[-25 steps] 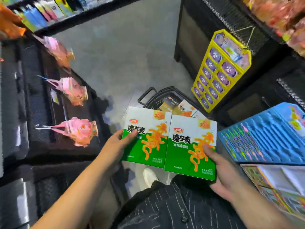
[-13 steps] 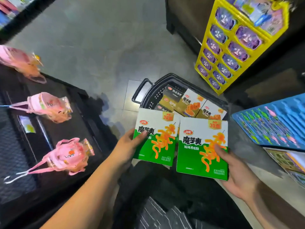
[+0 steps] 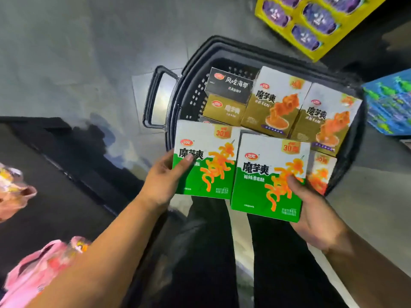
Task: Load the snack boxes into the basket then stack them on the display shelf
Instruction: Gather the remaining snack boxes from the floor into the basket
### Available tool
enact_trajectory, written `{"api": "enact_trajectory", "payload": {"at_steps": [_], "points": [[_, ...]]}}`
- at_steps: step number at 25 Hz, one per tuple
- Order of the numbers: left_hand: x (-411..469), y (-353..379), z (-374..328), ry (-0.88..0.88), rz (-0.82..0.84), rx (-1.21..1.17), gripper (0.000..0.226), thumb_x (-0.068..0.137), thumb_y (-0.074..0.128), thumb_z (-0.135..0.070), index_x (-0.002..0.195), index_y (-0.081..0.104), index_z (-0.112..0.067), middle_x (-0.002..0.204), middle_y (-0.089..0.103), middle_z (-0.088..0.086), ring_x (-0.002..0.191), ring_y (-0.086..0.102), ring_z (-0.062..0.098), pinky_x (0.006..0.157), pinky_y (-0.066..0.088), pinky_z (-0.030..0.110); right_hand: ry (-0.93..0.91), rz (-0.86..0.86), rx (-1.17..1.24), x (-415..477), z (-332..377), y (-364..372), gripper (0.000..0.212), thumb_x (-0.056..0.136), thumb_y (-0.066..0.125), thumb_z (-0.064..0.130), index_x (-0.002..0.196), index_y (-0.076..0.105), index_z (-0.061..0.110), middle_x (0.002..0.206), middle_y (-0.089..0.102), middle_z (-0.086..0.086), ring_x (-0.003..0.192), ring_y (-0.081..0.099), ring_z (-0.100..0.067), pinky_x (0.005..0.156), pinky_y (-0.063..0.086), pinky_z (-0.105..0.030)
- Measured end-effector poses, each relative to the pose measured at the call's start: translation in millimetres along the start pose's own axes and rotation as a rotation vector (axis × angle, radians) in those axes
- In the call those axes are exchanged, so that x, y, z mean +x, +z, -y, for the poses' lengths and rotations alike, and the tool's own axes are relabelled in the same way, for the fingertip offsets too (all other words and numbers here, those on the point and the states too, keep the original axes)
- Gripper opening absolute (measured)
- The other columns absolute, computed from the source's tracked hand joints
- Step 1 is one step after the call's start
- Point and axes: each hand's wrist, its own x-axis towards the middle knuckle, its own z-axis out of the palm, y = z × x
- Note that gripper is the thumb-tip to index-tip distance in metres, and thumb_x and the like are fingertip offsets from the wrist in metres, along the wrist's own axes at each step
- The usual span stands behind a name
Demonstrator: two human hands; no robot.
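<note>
I hold two green-and-white snack boxes side by side above the near rim of a black basket (image 3: 178, 94) on the floor. My left hand (image 3: 165, 176) grips the left green box (image 3: 206, 161) at its left edge, thumb on the front. My right hand (image 3: 315, 210) grips the right green box (image 3: 266, 176) from its lower right corner. Inside the basket lie several boxes: two gold-and-white ones (image 3: 275, 101) (image 3: 327, 121), a black one (image 3: 229, 85), a small gold one (image 3: 224, 110) and a red-and-white one (image 3: 320, 170) partly hidden by the right box.
A yellow display rack (image 3: 311, 25) of purple packs stands beyond the basket at the top right. A blue packaged item (image 3: 389, 103) is at the right edge. A dark shelf (image 3: 55, 174) with pink hanging bags (image 3: 33, 270) runs along the left. My legs stand below the boxes.
My view has tilted down and closer to the basket. Both hands have carried the green boxes forward, over the basket's near rim.
</note>
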Motion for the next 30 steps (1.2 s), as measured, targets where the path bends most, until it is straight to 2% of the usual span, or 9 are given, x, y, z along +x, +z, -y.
{"api": "enact_trajectory", "payload": {"at_steps": [3, 7, 10, 12, 16, 19, 22, 26, 30], "points": [[50.4, -11.6, 5.2, 0.013, 0.016, 0.041, 0.031, 0.081, 0.065, -0.031, 0.105, 0.067, -0.011, 0.088, 0.077, -0.001, 0.08, 0.073, 0.014, 0.07, 0.059, 0.027, -0.026, -0.125, 0.137, 32.4, -23.2, -5.9, 0.041, 0.088, 0.054, 0.022, 0.129, 0.058, 0.021, 0.117, 0.071, -0.001, 0.107, 0.068, -0.022, 0.085, 0.058, -0.04], [90.0, -23.8, 11.4, -0.008, 0.057, 0.128, 0.023, 0.086, 0.067, -0.027, 0.106, 0.066, -0.015, 0.09, 0.076, -0.005, 0.081, 0.072, 0.013, 0.072, 0.058, 0.028, 0.066, -0.292, 0.361, 40.1, -26.2, 1.8, 0.043, 0.094, 0.056, -0.002, 0.134, 0.05, 0.013, 0.11, 0.063, 0.012, 0.106, 0.062, -0.008, 0.08, 0.048, -0.004], [101.2, -24.4, 17.1, -0.049, 0.151, 0.242, 0.036, 0.088, 0.069, -0.032, 0.118, 0.063, -0.013, 0.095, 0.076, -0.007, 0.085, 0.072, 0.009, 0.074, 0.057, 0.023, -0.075, -0.278, 0.016, 40.9, -32.4, 10.1, 0.022, 0.092, 0.058, 0.022, 0.113, 0.058, 0.016, 0.092, 0.075, 0.01, 0.084, 0.072, -0.007, 0.082, 0.058, -0.031], [103.0, -24.4, 16.7, -0.066, 0.181, 0.355, 0.069, 0.08, 0.072, -0.052, 0.135, 0.055, -0.014, 0.112, 0.073, -0.004, 0.099, 0.07, 0.01, 0.089, 0.057, 0.03, -0.12, -0.216, 0.015, 43.3, -27.8, 17.5, 0.065, 0.074, 0.076, 0.034, 0.129, 0.053, 0.009, 0.122, 0.069, -0.004, 0.11, 0.067, -0.026, 0.102, 0.044, -0.059], [104.3, -19.4, 12.4, 0.114, 0.179, 0.773, 0.076, 0.079, 0.045, -0.071, 0.136, 0.052, -0.022, 0.117, 0.071, -0.001, 0.108, 0.065, 0.02, 0.095, 0.052, 0.036, -0.243, -0.205, 0.037, 45.8, -7.7, 33.8, 0.105, 0.055, 0.091, 0.046, 0.143, 0.044, 0.014, 0.138, 0.057, -0.011, 0.122, 0.058, -0.036, 0.096, 0.047, -0.059], [102.8, -14.7, 6.0, 0.245, 0.067, 1.035, 0.077, 0.08, 0.028, -0.075, 0.132, 0.055, -0.024, 0.104, 0.073, 0.008, 0.1, 0.065, 0.035, 0.079, 0.053, 0.038, -0.287, -0.152, 0.028, 60.9, 11.1, 53.9, 0.071, 0.078, 0.077, 0.04, 0.14, 0.05, 0.021, 0.14, 0.056, -0.005, 0.128, 0.053, -0.031, 0.107, 0.034, -0.065], [102.2, -13.5, 2.0, 0.245, -0.036, 1.256, 0.063, 0.091, 0.031, -0.069, 0.125, 0.056, -0.022, 0.095, 0.07, 0.014, 0.09, 0.065, 0.039, 0.067, 0.043, 0.037, -0.364, -0.123, -0.058, 80.2, 27.7, 80.1, 0.067, 0.073, 0.083, 0.04, 0.129, 0.059, 0.011, 0.121, 0.066, -0.004, 0.118, 0.059, -0.027, 0.106, 0.042, -0.048], [103.7, -5.3, 2.4, 0.246, -0.039, 1.438, 0.059, 0.096, 0.03, -0.063, 0.124, 0.049, -0.015, 0.105, 0.067, 0.015, 0.098, 0.064, 0.035, 0.07, 0.044, 0.037, -0.37, -0.221, -0.554, 106.6, 41.6, 110.4, 0.034, 0.091, 0.065, 0.037, 0.067, 0.058, 0.015, 0.064, 0.042, -0.005, 0.051, 0.046, -0.004, 0.058, 0.036, -0.017], [100.0, -4.7, 8.1, 0.256, -0.036, 1.367, 0.061, 0.098, 0.03, -0.058, 0.138, 0.041, -0.013, 0.128, 0.058, 0.012, 0.115, 0.056, 0.034, 0.084, 0.046, 0.039, -0.387, -0.359, -0.671, 130.2, 58.3, 139.0, 0.032, 0.098, 0.05, 0.047, 0.075, 0.052, 0.025, 0.058, 0.048, 0.014, 0.053, 0.045, -0.004, 0.053, 0.036, -0.013]]}}
